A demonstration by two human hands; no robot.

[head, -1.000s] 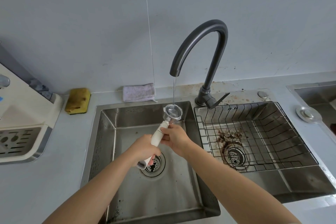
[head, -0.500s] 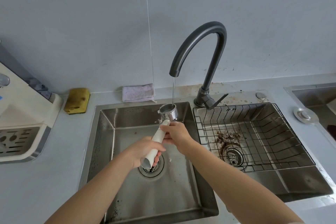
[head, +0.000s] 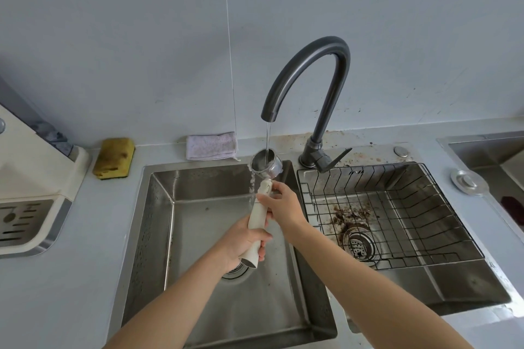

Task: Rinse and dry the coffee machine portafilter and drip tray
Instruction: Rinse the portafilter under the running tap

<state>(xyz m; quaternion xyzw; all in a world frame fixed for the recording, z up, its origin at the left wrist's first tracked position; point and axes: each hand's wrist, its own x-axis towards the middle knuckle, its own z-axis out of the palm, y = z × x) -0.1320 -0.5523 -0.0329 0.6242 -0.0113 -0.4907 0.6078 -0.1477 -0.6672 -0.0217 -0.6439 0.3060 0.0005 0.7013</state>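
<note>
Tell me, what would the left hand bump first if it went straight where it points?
Most likely the right hand, which holds the portafilter handle just above. The left hand grips the handle's lower end, pointing up along it. Depth is uncertain from one view.

Pale tiled wall (head: 141, 37) behind a grey countertop (head: 85, 249).

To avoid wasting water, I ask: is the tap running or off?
Running. A thin stream falls from the faucet into the portafilter and spills over its left rim.
</note>
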